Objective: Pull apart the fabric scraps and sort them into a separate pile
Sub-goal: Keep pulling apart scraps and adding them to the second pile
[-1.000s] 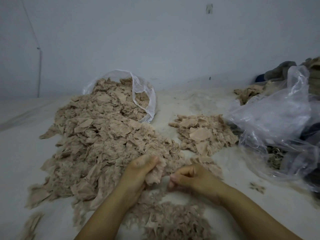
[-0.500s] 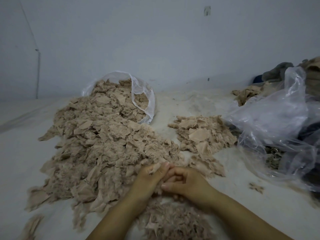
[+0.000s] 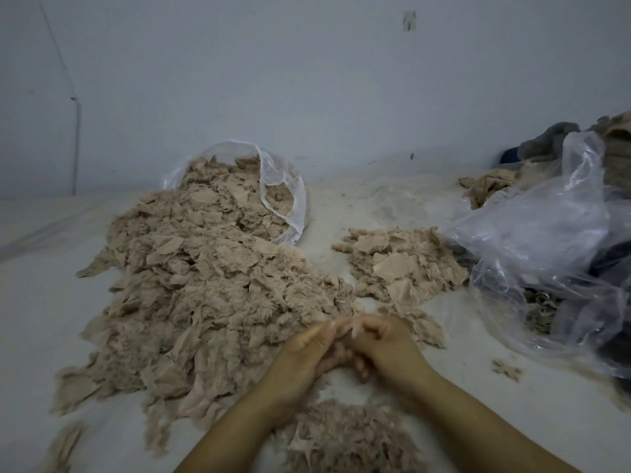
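Together, both hands' curled fingers pinch one fabric scrap — beside the pile.

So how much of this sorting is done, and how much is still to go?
Only a small part looks done. A modest sorted pile lies right of centre, and another heap sits near the wrists. In hand: the left hand and right hand meet over a small scrap, which is blurred. Left: the big pile spilling from the clear bag, by far the largest.
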{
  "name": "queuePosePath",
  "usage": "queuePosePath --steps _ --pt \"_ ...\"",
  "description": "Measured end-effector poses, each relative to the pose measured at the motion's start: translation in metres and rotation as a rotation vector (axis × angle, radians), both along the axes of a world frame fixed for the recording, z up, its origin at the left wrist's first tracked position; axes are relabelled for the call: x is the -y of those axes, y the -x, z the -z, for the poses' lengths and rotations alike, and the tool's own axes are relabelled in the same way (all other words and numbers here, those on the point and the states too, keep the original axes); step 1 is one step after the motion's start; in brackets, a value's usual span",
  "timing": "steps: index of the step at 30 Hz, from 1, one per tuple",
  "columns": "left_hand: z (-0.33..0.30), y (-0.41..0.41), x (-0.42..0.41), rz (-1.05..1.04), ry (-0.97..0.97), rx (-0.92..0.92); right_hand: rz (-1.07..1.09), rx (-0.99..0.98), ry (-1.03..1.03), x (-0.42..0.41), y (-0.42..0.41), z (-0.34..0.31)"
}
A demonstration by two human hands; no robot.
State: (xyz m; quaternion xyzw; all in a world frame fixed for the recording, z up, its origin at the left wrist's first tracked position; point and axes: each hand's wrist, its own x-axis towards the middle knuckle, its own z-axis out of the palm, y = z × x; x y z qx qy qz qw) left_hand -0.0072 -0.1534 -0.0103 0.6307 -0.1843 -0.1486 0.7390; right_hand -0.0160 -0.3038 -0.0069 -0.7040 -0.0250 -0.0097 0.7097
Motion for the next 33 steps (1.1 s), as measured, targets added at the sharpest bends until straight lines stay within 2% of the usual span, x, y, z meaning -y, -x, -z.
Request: queuePosePath --steps 2,3,4,5,7,8,11,13,17,18,20,22,24,26,28,31,33 --pt "0.001 -0.005 -0.004 -0.055 -0.026 -0.005 0.255 0.055 -0.149 0.015 -0.007 -0.01" --pt "0.003 -0.007 -0.006 -0.073 -0.039 0.0 0.378 0.079 -0.13 0.025 -0.011 -0.012" --pt "0.004 -0.008 -0.007 -0.088 -0.049 0.001 0.47 0.079 -0.001 0.033 -0.014 -0.012" --pt "0.005 -0.009 -0.007 -0.106 -0.058 -0.003 0.516 0.066 0.237 0.04 -0.017 -0.008" --pt "0.007 -0.009 -0.006 -0.143 -0.076 -0.017 0.506 0.019 0.753 0.049 -0.02 -0.002" --pt "0.008 -0.008 -0.006 -0.155 -0.089 -0.014 0.471 -0.005 0.909 0.05 -0.02 0.0" --pt "0.006 -0.008 -0.006 -0.176 -0.124 -0.006 0.348 -0.086 1.059 0.053 -0.022 0.003" --pt "0.004 -0.008 -0.007 -0.182 -0.131 -0.009 0.333 -0.053 1.046 0.053 -0.023 0.002" --pt "0.002 -0.008 -0.007 -0.195 -0.137 -0.012 0.511 0.144 0.76 0.057 -0.032 -0.016" --pt "0.002 -0.007 -0.006 -0.199 -0.136 -0.014 0.559 0.161 0.777 0.06 -0.039 -0.024" --pt "0.001 -0.007 -0.005 -0.212 -0.124 0.007 0.571 0.109 0.937 0.061 -0.049 -0.037" --pt "0.0 -0.006 -0.004 -0.275 -0.13 0.109 0.475 0.119 0.996 0.049 -0.053 -0.038" --pt "-0.002 -0.006 -0.005 -0.36 -0.177 0.293 0.258 0.114 0.909 0.029 -0.05 -0.026" --pt "-0.005 -0.005 -0.009 -0.404 -0.294 0.509 0.088 0.097 0.928 0.012 -0.043 -0.009" --pt "-0.005 -0.007 -0.013 -0.389 -0.503 0.659 0.064 0.13 0.953 0.01 -0.04 0.003" --pt "0.005 -0.017 -0.022 -0.308 -0.802 0.608 0.139 0.318 0.75 0.013 -0.03 0.003" --pt "0.008 -0.022 -0.025 -0.275 -0.858 0.505 0.121 0.39 0.537 0.016 -0.023 -0.002"
